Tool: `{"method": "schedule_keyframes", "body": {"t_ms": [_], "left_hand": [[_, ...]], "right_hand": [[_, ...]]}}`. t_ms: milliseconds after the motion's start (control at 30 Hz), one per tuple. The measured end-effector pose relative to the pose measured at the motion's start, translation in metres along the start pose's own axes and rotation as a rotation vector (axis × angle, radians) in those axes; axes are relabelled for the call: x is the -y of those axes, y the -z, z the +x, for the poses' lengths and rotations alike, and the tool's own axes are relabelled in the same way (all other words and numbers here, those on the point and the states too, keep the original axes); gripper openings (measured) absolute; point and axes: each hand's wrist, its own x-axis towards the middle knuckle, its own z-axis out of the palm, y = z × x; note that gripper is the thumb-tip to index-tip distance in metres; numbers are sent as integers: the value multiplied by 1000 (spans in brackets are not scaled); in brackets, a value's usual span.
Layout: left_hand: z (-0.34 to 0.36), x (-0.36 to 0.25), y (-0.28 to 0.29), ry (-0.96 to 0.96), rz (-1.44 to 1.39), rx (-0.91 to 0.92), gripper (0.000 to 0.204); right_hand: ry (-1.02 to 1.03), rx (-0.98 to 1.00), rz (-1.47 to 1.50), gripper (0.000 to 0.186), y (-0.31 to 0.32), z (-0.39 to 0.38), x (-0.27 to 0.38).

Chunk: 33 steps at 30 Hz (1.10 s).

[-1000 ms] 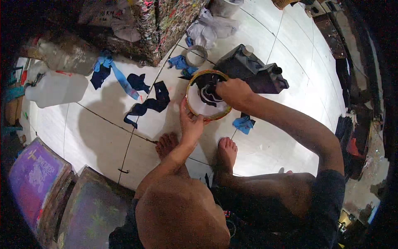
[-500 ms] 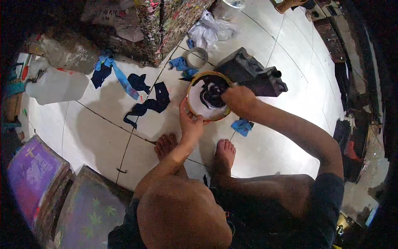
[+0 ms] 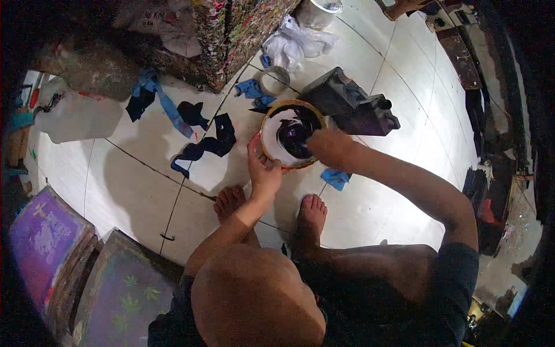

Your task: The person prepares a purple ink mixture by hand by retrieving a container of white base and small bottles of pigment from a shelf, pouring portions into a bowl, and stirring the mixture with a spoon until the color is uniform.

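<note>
My left hand (image 3: pixel 263 170) grips the near left side of a round tub (image 3: pixel 269 124) with a yellowish rim, holding white and dark purple-black liquid in swirls. My right hand (image 3: pixel 328 147) is closed over the tub's right side, inside the rim; what its fingers hold is hidden and blurred. Behind the tub lies a dark grey jerrycan (image 3: pixel 332 92). A clear round cup or roll (image 3: pixel 274 80) sits beside blue rags (image 3: pixel 250 89). Cut black fabric scraps (image 3: pixel 219 139) lie to the left, and another blue rag (image 3: pixel 335 178) lies below my right hand.
A translucent jug (image 3: pixel 78 115) stands at the left. A paint-crusted block (image 3: pixel 243 29), white plastic bags (image 3: pixel 292 43) and a pail (image 3: pixel 318 14) are at the back. Two painted screens or boards (image 3: pixel 46 243) lean at lower left. Dark clutter (image 3: pixel 485 202) lines the right edge of the tiled floor.
My right hand has moved slightly down and round the tub, and the dark swirl has shifted and spread within the white. My left hand keeps its hold, shifted slightly left.
</note>
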Motion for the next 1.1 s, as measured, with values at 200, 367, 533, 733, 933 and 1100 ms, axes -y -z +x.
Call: {"method": "schedule_keyframes", "body": {"t_ms": [200,367,533,733,933,1100], "left_hand": [[-7,-30,-14,77,101,-12,77],[2,-1,1,3,13,-9,79],[-7,-32,-14,139,-2,-6,81],[8,14,8,-21,-7,4,79],[-3,-18,-8,19,62,14,78],[3,8,5,-29,58,-5,79]], "right_hand": [[-41,-239,101,13,17,20,-6],[-104,-72,25,13,17,5,3],[36,-88,153,12,9,14,6],[-115,-216,10,11,-1,8,-9],[28,-196,141,12,-2,10,2],[-150,-157,110,15,14,7,-6]]}}
